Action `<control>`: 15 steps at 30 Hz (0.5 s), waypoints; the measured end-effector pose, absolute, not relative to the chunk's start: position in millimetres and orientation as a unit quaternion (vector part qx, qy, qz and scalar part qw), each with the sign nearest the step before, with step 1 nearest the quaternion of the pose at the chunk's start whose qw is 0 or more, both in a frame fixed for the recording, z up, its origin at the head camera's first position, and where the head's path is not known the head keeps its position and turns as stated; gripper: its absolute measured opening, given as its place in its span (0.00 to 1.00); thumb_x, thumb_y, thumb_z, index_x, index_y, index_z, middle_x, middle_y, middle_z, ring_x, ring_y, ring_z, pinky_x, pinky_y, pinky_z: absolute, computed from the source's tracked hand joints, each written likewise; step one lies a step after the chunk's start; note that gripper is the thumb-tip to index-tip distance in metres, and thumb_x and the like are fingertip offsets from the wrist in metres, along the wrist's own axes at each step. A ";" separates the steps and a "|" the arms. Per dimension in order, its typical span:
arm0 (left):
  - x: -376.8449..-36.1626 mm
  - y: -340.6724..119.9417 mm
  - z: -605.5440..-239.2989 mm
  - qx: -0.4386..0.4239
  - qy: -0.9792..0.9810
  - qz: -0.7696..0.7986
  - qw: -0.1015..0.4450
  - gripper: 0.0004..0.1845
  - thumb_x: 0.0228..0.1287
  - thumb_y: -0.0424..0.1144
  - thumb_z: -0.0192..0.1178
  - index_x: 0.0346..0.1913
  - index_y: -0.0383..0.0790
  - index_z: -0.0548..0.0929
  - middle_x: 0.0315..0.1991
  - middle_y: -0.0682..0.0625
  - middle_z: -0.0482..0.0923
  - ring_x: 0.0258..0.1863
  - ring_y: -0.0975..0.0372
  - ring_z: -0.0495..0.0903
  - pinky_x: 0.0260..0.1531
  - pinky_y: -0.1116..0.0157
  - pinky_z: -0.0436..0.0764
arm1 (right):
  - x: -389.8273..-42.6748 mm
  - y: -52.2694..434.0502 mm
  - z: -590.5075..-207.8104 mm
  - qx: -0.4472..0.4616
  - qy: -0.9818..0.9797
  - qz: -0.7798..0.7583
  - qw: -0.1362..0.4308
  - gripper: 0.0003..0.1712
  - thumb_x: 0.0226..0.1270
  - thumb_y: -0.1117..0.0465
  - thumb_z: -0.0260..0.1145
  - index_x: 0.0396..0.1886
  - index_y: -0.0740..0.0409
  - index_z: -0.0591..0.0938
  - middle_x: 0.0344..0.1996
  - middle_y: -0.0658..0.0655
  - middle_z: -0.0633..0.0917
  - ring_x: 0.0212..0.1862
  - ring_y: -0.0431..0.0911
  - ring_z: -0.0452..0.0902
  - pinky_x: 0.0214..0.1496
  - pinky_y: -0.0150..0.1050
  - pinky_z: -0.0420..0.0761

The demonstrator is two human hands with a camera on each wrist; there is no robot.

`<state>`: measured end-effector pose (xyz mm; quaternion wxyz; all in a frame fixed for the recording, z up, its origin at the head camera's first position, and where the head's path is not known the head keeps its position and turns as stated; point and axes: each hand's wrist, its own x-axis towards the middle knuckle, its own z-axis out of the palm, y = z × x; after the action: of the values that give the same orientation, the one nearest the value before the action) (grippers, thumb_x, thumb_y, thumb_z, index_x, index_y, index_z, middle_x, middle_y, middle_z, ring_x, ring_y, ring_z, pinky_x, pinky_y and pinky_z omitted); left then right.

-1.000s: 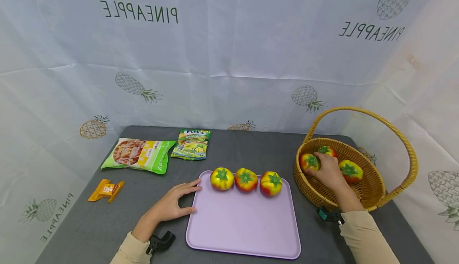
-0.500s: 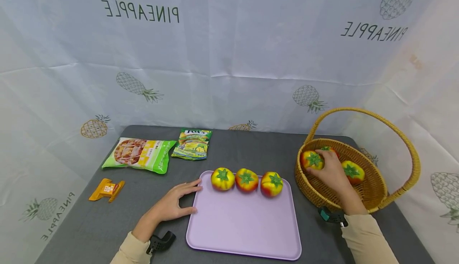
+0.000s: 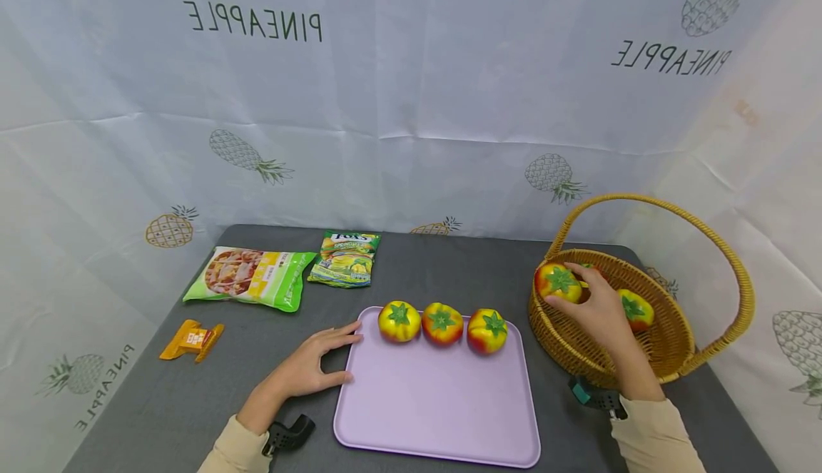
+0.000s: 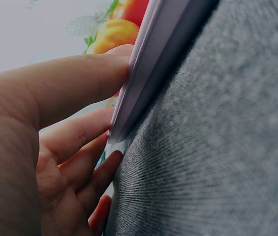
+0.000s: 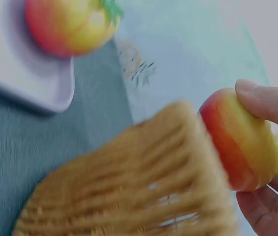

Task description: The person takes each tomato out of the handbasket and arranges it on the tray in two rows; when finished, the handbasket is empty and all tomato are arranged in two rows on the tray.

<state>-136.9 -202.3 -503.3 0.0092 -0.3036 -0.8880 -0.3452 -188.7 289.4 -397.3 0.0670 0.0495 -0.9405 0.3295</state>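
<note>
My right hand (image 3: pixel 602 309) grips a red-and-yellow persimmon (image 3: pixel 558 282) with a green star-shaped top, at the left rim of the wicker basket (image 3: pixel 559 341). In the right wrist view the thumb and fingers clasp this persimmon (image 5: pixel 244 142) above the rim. Two more persimmons lie in the basket; one (image 3: pixel 636 309) shows on the right, the other is mostly hidden behind the hand. My left hand (image 3: pixel 307 364) touches the left edge of a lilac tray (image 3: pixel 437 402) with extended fingers. Along the tray's far edge stand three persimmons: left (image 3: pixel 399 321), middle (image 3: pixel 442 324) and right (image 3: pixel 486 331).
A green snack bag (image 3: pixel 250 277) and a smaller Fox's candy bag (image 3: pixel 344 259) lie at the back left. Nearer sits an orange-wrapped piece (image 3: pixel 191 341). The basket's tall handle (image 3: pixel 726 245) arches over its opening. A pineapple-print curtain (image 3: pixel 411 88) hangs behind the dark table.
My right hand has raised the persimmon slightly, from inside the basket to its left rim. The left hand and the tray stay where they were.
</note>
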 end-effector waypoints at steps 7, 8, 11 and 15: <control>-137.2 -202.4 -503.8 -0.299 -0.888 -0.348 0.004 0.31 0.54 0.53 0.67 0.62 0.49 0.76 0.69 0.51 0.65 0.67 0.50 0.66 0.61 0.42 0.64 | -169.9 266.2 -393.4 0.084 -0.925 0.352 0.118 0.41 0.56 0.48 0.71 0.67 0.57 0.68 0.59 0.63 0.73 0.48 0.51 0.71 0.42 0.25 0.71; -137.1 -202.5 -503.8 -0.299 -0.888 -0.349 0.003 0.31 0.54 0.53 0.67 0.63 0.49 0.76 0.69 0.51 0.65 0.67 0.50 0.66 0.61 0.41 0.64 | -168.2 262.5 -394.5 0.093 -0.923 0.353 0.125 0.41 0.55 0.49 0.72 0.67 0.57 0.69 0.59 0.62 0.74 0.49 0.51 0.71 0.43 0.25 0.70; -136.9 -202.9 -503.7 -0.296 -0.889 -0.350 0.000 0.31 0.55 0.53 0.66 0.63 0.50 0.76 0.70 0.52 0.65 0.67 0.50 0.66 0.61 0.41 0.64 | -162.9 250.4 -399.2 0.119 -0.916 0.355 0.145 0.40 0.52 0.52 0.75 0.64 0.57 0.71 0.58 0.59 0.75 0.52 0.50 0.72 0.47 0.26 0.69; -136.9 -203.4 -504.2 -0.289 -0.890 -0.352 -0.007 0.32 0.54 0.53 0.67 0.63 0.51 0.75 0.70 0.54 0.64 0.68 0.51 0.65 0.61 0.42 0.65 | -154.0 229.8 -404.3 0.158 -0.907 0.361 0.151 0.40 0.48 0.55 0.77 0.63 0.56 0.73 0.55 0.56 0.77 0.50 0.48 0.74 0.47 0.32 0.77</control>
<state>-136.9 -203.4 -504.2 -0.0069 -0.2894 -0.8901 -0.3519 -154.0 229.8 -404.3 0.1511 0.1583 -0.9067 0.3605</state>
